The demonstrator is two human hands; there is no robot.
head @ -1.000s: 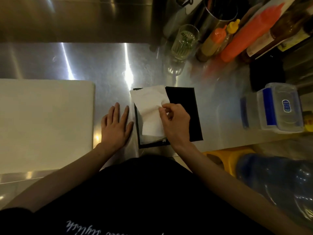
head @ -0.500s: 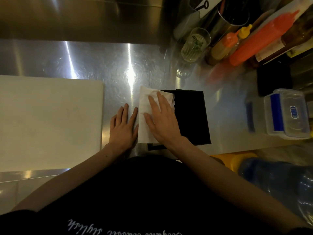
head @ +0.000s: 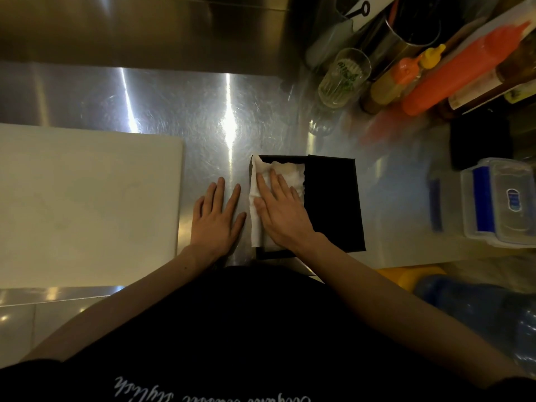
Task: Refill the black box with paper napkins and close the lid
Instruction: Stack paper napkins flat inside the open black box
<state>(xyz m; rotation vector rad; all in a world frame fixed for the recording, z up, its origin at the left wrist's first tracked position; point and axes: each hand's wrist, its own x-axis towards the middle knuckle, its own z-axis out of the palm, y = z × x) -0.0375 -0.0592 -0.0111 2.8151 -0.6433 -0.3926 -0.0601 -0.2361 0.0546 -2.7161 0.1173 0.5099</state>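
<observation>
A black box (head: pixel 333 204) lies on the steel counter near its front edge, its black lid part spread to the right. White paper napkins (head: pixel 285 171) sit in the box's left half, one edge folded up over the left wall. My right hand (head: pixel 280 210) lies flat on the napkins with fingers spread, pressing them down. My left hand (head: pixel 217 216) rests flat on the counter just left of the box, holding nothing. The napkins under my right palm are hidden.
A large white cutting board (head: pixel 87 204) lies at the left. At the back right stand a glass (head: pixel 343 78), orange and yellow squeeze bottles (head: pixel 452 74) and a metal canister (head: pixel 406 33). A clear plastic container (head: pixel 499 201) with blue clips sits at the right.
My right hand went from pinching a raised napkin to lying flat on it, pushing the napkin down into the box. My left hand stayed flat on the counter.
</observation>
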